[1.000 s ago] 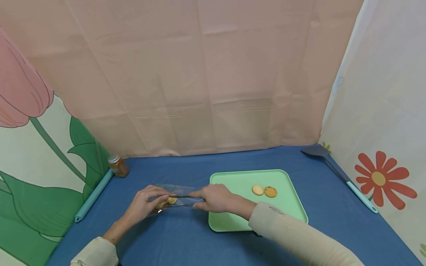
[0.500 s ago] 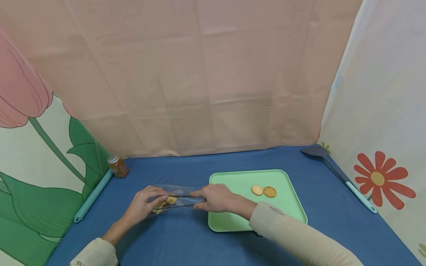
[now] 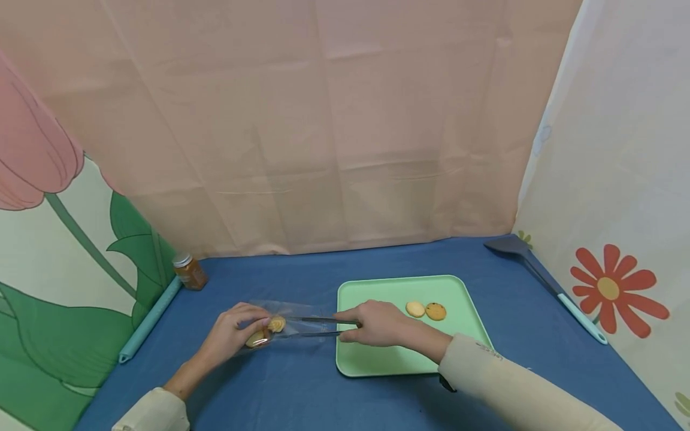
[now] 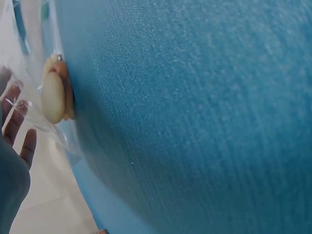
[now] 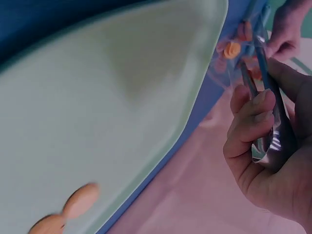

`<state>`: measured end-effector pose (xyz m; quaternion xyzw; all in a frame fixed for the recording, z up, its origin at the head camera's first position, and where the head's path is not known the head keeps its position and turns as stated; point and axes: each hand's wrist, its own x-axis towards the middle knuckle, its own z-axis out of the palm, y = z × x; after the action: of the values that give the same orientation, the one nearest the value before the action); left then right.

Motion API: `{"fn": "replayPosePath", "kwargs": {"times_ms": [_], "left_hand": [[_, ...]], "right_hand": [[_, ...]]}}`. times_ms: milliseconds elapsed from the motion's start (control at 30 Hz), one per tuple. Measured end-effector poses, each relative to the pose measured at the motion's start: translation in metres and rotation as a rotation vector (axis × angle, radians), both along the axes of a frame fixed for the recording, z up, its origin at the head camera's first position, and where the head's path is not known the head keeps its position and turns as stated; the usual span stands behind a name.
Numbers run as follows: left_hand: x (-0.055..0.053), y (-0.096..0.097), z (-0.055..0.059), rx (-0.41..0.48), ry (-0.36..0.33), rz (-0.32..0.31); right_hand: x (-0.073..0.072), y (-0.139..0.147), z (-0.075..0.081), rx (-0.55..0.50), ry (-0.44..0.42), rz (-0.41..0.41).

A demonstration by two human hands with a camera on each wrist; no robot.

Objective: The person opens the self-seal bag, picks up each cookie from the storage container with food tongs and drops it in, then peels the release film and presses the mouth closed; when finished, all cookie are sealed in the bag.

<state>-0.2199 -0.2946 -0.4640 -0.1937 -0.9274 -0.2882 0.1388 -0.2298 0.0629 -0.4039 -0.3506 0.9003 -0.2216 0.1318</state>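
Observation:
My left hand (image 3: pixel 237 329) pinches the edge of a clear plastic bag (image 3: pixel 302 309) held over the blue cloth. Several cookies lie inside it, among them a ridged, swirled cookie (image 3: pixel 277 324) and a smooth pale cookie (image 4: pixel 53 97) in the left wrist view. Metal tongs (image 5: pixel 280 146) are gripped in my right hand (image 3: pixel 377 323), over the left side of the green tray (image 3: pixel 366 362). Their two arms stand apart, nothing shows clamped between them, and their tips reach into the bag's mouth beside the swirled cookie.
On the tray lie a pale cookie (image 3: pixel 415 309) and a speckled cookie (image 3: pixel 436 311), side by side. A jar (image 3: pixel 190 273) with a silver lid and a light-blue roll (image 3: pixel 151 320) are at the left edge. Along the right edge rests a spatula (image 3: pixel 533 269).
My right hand has drawn the tongs to the right, partly back from the bag, and their arms show more. The left hand stays in place with the bag.

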Motion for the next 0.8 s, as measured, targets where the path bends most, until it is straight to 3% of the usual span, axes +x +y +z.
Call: {"fn": "replayPosePath", "kwargs": {"times_ms": [133, 433, 800], "left_hand": [[0.0, 0.0, 0.0, -0.006, 0.005, 0.003], [-0.001, 0.002, 0.0, -0.008, 0.002, 0.004], [-0.003, 0.002, -0.002, -0.018, 0.018, -0.005]], "right_hand": [[0.005, 0.026, 0.006, -0.043, -0.048, -0.043], [0.014, 0.082, 0.02, -0.087, -0.047, -0.134], [0.028, 0.132, 0.033, -0.086, 0.065, -0.178]]}}
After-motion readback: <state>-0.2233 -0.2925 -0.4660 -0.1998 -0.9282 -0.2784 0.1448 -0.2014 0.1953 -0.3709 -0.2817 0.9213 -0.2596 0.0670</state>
